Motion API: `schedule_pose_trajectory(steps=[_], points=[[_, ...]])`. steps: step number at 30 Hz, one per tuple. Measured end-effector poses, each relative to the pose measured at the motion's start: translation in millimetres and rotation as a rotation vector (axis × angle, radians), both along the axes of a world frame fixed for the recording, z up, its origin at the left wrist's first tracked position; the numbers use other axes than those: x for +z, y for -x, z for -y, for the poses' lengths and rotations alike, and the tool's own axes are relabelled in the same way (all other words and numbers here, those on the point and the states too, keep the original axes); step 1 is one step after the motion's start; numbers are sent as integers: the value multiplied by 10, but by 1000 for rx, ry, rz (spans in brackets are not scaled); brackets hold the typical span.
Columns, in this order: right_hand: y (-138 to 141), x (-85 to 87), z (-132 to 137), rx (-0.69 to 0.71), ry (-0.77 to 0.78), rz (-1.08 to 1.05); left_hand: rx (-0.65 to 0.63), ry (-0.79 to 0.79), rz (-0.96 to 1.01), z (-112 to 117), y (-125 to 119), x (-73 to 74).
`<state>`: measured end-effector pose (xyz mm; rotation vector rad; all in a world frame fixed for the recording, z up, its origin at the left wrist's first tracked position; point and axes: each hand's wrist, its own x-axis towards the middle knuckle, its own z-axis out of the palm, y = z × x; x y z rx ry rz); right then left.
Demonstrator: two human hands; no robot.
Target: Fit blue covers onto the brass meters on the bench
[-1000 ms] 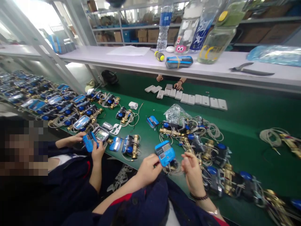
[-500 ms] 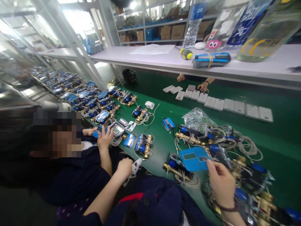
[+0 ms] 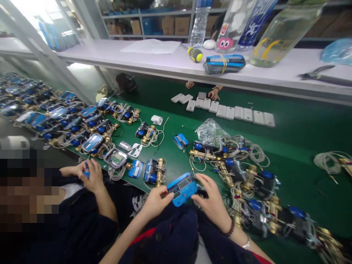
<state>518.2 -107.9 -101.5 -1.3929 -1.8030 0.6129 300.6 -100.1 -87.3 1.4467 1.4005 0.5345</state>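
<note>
A blue meter cover [image 3: 182, 187] with a small grey window is held at the near edge of the green table [image 3: 297, 132]. My left hand [image 3: 156, 201] grips its left end with curled fingers. My right hand [image 3: 209, 200] closes on its right side, over a dark meter body with wires underneath. Just right of my hands lies a heap of brass and black meters [image 3: 247, 179] with coiled white cables.
A person at my left holds a small blue part in both hands [image 3: 89, 172]. Rows of blue meters [image 3: 63, 123] fill the table's left. Another person's hands [image 3: 211, 93] touch a row of white covers [image 3: 233, 113] across the table. Bottles [image 3: 277, 33] and a screwdriver [image 3: 194, 54] stand on the white shelf.
My left hand came back from the table edge to the blue cover. The cover moved left and down from my right hand alone into both hands. The camera swung back.
</note>
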Motion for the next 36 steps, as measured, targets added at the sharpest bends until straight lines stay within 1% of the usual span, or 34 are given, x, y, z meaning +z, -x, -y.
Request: schedule_pose_trajectory(steps=[1, 2, 3, 5, 6, 9, 11, 12, 14, 17, 20, 22, 25, 28, 31, 33, 36], points=[[-46, -15, -26, -59, 80, -31, -63, -28, -38, -41, 26, 15], [-85, -32, -48, -71, 164, -66, -120, -50, -76, -80, 39, 27], [-120, -50, -65, -55, 235, -99, -168, -65, -108, -115, 39, 32], [-189, -87, -85, -33, 306, -136, -242, -74, -136, -156, 18, -1], [-229, -108, -88, -68, 302, -135, -266, -64, -131, -157, 8, -41], [-399, -184, -90, -308, 234, -106, -257, 13, -142, -71, 35, -231], [-538, -248, -110, -478, 240, -113, -235, 64, -263, 49, 110, -370], [-605, -281, -130, -536, 263, -124, -231, 84, -347, 120, 159, -432], [-708, -340, -189, -585, 315, -153, -218, 130, -499, 277, 265, -543], [-761, -394, -315, -545, 362, -154, -127, 252, -613, 546, 405, -713], [-702, -407, -455, -448, 352, -106, -54, 413, -659, 872, 454, -913], [-630, -402, -534, -359, 328, -71, -25, 508, -652, 1116, 406, -1038], [-520, -394, -594, -251, 297, 12, 21, 597, -612, 1470, 216, -1175], [-465, -418, -569, -190, 286, 82, 74, 633, -553, 1753, -42, -1252], [-479, -471, -489, -151, 316, 114, 126, 635, -497, 1948, -253, -1295], [-510, -506, -430, -147, 320, 155, 157, 627, -471, 2027, -331, -1306], [-561, -553, -358, -114, 331, 221, 200, 614, -449, 2061, -347, -1296]])
